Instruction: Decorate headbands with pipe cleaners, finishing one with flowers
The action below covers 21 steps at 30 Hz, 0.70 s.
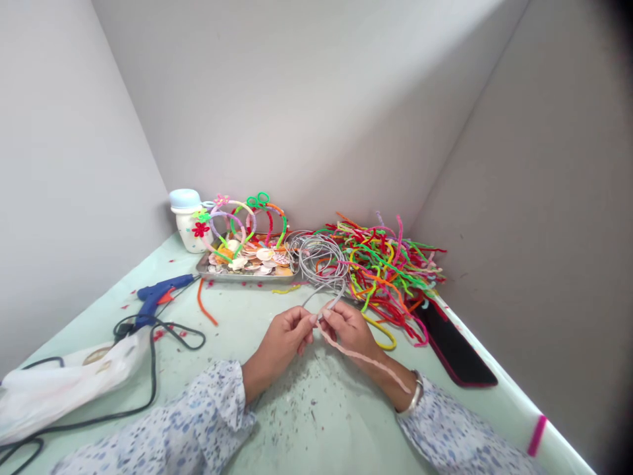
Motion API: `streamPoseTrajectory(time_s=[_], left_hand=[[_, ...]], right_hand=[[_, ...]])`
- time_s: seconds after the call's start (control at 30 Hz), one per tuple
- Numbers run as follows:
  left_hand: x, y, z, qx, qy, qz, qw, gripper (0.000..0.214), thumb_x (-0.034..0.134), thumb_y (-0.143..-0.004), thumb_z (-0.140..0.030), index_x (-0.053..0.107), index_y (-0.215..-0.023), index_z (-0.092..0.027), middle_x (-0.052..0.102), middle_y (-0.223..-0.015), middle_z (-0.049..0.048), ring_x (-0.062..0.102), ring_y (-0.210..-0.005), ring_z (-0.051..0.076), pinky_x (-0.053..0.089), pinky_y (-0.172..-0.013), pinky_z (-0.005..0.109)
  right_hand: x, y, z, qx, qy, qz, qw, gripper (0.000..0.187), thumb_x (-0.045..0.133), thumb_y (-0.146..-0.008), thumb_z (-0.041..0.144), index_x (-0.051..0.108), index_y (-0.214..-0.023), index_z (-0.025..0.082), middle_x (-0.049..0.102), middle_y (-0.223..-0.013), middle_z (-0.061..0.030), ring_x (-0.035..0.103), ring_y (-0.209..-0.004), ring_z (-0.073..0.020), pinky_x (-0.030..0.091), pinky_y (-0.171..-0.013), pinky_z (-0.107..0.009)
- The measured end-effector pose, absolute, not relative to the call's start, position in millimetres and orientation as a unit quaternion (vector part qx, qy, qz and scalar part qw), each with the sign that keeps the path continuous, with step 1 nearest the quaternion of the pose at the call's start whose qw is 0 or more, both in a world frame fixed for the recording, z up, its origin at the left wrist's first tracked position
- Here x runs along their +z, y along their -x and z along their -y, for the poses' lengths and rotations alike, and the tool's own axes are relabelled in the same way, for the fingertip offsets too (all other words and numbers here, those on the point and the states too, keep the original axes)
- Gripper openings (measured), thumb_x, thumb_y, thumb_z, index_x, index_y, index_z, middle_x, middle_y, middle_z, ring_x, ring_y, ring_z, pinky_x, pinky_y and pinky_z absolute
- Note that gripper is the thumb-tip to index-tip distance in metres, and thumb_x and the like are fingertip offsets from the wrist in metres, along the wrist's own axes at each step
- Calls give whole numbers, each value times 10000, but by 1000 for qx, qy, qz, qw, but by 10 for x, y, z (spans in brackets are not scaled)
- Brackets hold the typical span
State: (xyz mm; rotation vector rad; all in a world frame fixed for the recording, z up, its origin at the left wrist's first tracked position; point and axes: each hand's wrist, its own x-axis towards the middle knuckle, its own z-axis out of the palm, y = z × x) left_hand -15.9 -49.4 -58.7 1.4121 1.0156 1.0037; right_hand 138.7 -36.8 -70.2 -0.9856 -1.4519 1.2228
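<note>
My left hand (283,338) and my right hand (350,330) meet over the middle of the table, thumbs and fingers pinched nearly tip to tip. Between them a pale pink pipe cleaner (364,358) meets a thin grey wire (339,295). The pipe cleaner's loose tail trails across my right hand and wrist. Behind my fingers, the wire runs up towards a coil of similar grey wire (324,258). My fingers partly hide the spot where wire and pipe cleaner touch.
A metal tray (247,277) of shells carries decorated pipe-cleaner headbands (270,221). Colourful pipe cleaners (390,264) are heaped at the back right beside a black flat object (459,349). At left lie a blue glue gun (153,297), its cord and a white bag (84,382); a white bottle (190,227) stands behind.
</note>
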Motion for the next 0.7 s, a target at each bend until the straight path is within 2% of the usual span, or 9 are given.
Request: streamPoseTrajectory(time_s=[0.7], left_hand=[[-613, 168, 516, 432, -594, -421, 533, 323, 489, -858, -439, 499, -698, -158, 486, -562, -47, 383, -428, 62, 303, -428, 194]], right_hand=[[-726, -1407, 377, 483, 395, 620, 475, 236, 486, -875, 312, 558, -699, 172, 540, -533, 29, 476, -462, -102, 386, -474, -224]])
